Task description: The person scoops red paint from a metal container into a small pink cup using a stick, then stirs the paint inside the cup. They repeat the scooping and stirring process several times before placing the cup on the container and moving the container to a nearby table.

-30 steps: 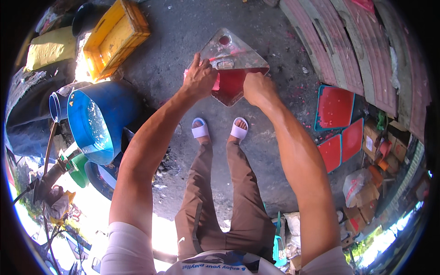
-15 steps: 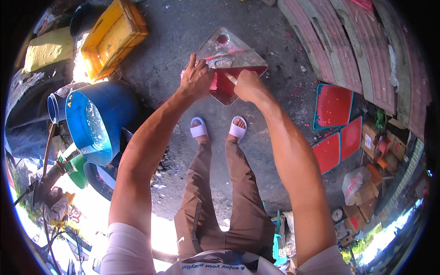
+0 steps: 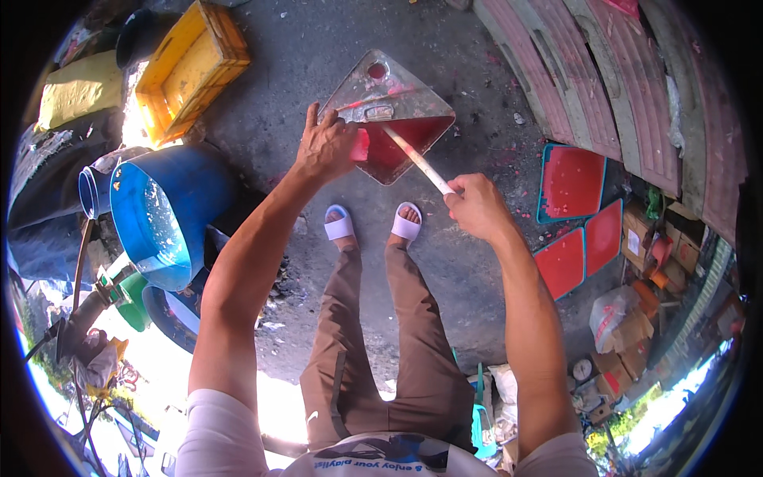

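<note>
A square metal tin stands on the floor before my feet, with part of its top cut away and deep red liquid inside. My left hand grips its left corner, forefinger lifted off the metal. Beside that hand a bright pink-red patch shows; whether it is a separate piece or paint on the tin, I cannot tell. My right hand is closed round the near end of a pale stick. The stick slants into the tin's opening, its far part stained pink and its tip hidden.
Red-coated trays with blue-green rims lie to the right. Ribbed pinkish panels line the upper right. On the left are a yellow crate and a tipped blue barrel. Cardboard boxes crowd the lower right.
My right hand has drawn back toward me and to the right, so much more of the stick shows outside the tin. My left hand stays at the tin's corner.
</note>
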Demonstrator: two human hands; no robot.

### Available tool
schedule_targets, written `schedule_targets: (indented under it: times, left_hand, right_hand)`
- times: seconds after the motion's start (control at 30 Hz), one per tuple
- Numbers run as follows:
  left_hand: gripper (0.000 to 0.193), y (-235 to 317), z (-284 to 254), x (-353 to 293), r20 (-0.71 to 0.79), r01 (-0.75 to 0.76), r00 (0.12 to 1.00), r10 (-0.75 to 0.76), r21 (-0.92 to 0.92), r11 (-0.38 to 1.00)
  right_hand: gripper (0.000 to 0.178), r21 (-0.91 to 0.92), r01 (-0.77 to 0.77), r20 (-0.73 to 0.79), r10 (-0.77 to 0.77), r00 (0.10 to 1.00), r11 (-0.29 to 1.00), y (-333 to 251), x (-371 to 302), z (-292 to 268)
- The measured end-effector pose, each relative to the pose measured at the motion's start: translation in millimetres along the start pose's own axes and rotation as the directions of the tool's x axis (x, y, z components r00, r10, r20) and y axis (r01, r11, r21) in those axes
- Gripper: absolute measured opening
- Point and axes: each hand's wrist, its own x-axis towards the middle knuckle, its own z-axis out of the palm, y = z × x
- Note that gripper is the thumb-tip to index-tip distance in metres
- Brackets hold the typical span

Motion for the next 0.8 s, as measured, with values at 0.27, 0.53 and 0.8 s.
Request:
schedule_targets:
  times: [0.27, 0.53, 0.8]
  left_hand:
    - [0.050, -1.0, -9.1, -30.8, -0.277, 0.038, 0.955, -0.109, -0.250, 0.968]
    - [0.052, 3.9, -4.8, -34.4, -0.282, 0.061, 0.950, -0.135, -0.255, 0.965]
    - [0.054, 0.1, -0.1, -39.7, -0.260, 0.057, 0.958, -0.122, -0.244, 0.968]
  right_hand:
    - [0.037, -0.041, 0.146, -0.043, -0.148, 0.988, 0.988, 34.7, -120.8, -9.1]
    - [0.040, -0.211, 0.221, -0.073, -0.241, 0.968, 0.952, 58.2, -143.4, 5.0]
    - [0.037, -0.229, 0.189, -0.046, -0.204, 0.978, 0.955, 59.6, -163.9, 5.5]
